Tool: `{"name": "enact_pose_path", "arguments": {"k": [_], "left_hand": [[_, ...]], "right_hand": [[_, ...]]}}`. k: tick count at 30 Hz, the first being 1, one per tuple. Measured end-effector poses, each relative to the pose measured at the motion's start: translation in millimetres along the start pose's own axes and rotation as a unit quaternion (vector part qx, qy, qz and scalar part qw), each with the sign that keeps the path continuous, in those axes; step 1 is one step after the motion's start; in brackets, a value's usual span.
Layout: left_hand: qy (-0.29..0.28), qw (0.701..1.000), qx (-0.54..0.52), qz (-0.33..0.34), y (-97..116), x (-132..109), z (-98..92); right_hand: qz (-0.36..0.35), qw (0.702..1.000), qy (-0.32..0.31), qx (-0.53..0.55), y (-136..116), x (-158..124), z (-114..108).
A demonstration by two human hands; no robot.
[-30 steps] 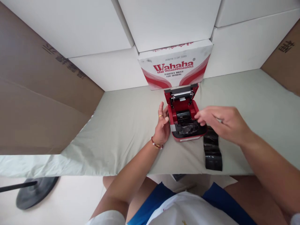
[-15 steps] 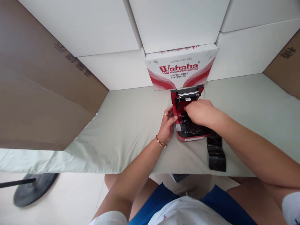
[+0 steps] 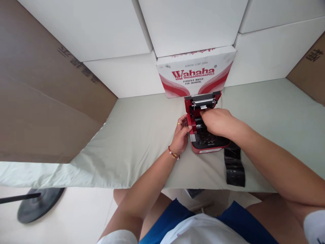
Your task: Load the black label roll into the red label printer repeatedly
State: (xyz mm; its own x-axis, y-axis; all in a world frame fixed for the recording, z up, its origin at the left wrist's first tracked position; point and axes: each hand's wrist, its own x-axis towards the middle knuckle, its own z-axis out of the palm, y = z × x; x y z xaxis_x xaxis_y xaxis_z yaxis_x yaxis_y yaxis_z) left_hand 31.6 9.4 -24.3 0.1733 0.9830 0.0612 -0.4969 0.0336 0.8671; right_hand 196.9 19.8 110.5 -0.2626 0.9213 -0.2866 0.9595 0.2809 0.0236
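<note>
A small red and black printer (image 3: 210, 147) stands on the cloth with its lid (image 3: 203, 100) raised, showing a roller and a metal bar inside. My left hand (image 3: 181, 135) grips its left side, thumb on the upper edge and fingers along the wall. My right hand (image 3: 218, 121) reaches into the body under the lid, with the fingers curled and their tips mostly hidden. What they hold I cannot make out. Glossy black film (image 3: 207, 136) lies inside the body beside that hand. A wavy strip of black film (image 3: 234, 166) lies on the cloth at the printer's front right corner.
A pale green cloth (image 3: 142, 135) covers the table. Behind the printer stands a white and red Wahaha water carton (image 3: 194, 76), against stacked white boxes (image 3: 193, 27). Brown cardboard boxes flank the table at left (image 3: 50, 101) and right (image 3: 307, 74). A round black base (image 3: 38, 206) stands on the floor.
The black film inside the printer shows more and sits slightly higher beside my right hand. Both hands stay almost in place, and the lid remains raised.
</note>
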Motion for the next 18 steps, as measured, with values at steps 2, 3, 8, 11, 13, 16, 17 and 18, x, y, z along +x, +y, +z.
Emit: {"name": "enact_pose_path", "arguments": {"k": [2, 3, 8, 11, 13, 16, 17, 18], "left_hand": [[0.0, 1.0, -0.001, 0.0, -0.2, -0.3, -0.4], [0.001, 1.0, -0.002, 0.0, -0.3, -0.3, -0.6], [-0.007, 1.0, 0.004, -0.005, -1.3, 0.5, -1.6], [-0.012, 1.0, 0.008, -0.005, -1.3, 1.1, -1.8], [-0.011, 1.0, 0.011, -0.007, -0.7, 1.1, -1.8], [-0.005, 1.0, 0.008, -0.012, 0.8, 0.7, -1.2], [-0.004, 1.0, 0.005, -0.013, 1.2, 0.6, -1.0], [-0.003, 1.0, 0.003, -0.013, 1.5, 0.5, -0.8]], "right_hand": [[0.006, 1.0, 0.007, 0.008, -0.8, -1.2, -0.7], [0.007, 1.0, 0.008, 0.011, -0.7, -2.4, -0.9], [0.013, 0.999, 0.018, 0.029, 4.8, -11.1, 3.2], [0.022, 0.998, 0.034, 0.038, 6.7, -14.1, 7.0], [0.025, 0.999, 0.031, 0.037, 5.7, -14.6, 7.4], [0.027, 0.999, 0.015, 0.033, 2.5, -14.6, 5.7], [0.028, 0.999, 0.016, 0.036, 1.8, -14.7, 5.4], [0.031, 0.998, 0.021, 0.041, 1.3, -14.7, 5.5]]}}
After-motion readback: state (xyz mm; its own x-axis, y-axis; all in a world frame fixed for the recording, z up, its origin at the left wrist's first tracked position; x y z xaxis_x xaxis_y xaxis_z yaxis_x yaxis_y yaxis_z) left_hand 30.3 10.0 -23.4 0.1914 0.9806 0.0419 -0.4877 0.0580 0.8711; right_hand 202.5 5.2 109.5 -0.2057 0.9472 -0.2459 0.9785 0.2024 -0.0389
